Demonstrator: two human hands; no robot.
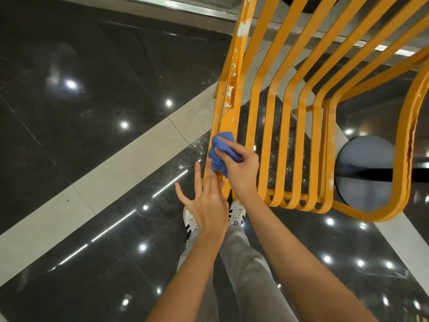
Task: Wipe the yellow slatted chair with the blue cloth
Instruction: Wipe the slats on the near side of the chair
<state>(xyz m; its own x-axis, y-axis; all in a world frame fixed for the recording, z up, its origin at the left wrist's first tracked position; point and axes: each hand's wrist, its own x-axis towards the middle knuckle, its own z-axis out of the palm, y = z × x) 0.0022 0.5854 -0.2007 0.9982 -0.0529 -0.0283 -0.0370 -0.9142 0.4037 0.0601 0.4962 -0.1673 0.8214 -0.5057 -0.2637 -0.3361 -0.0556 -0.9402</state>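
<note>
Two hands worked at the near left corner of the yellow slatted chair (299, 126), which was seen from above over a glossy black floor (97, 70) crossed by pale grey tile bands (130, 159). Ceiling lights reflected as bright spots all over the dark tiles, and white specks lay scattered on the floor beneath the seat slats. The right hand (239, 168) had its fingers (224, 152) curled around the bunched blue cloth (220, 152), pressing it against the chair's leftmost slat. That slat carried white crusty patches and chipped paint higher up. The left hand (206, 205) was spread open, fingers extended and gripping nothing, its fingertips touching the chair frame just below the cloth.

No readable writing showed anywhere; the white shoes (235, 213) below the hands bore black stripes, and a small blue mark on one tongue was too small to read.

A round dark base (364, 173) stood to the right, visible through the chair's curved armrest loop. To the left of the chair the floor lay open and wide. Grey trousers (243, 263) filled the space directly under the arms, close to the chair's near edge.
</note>
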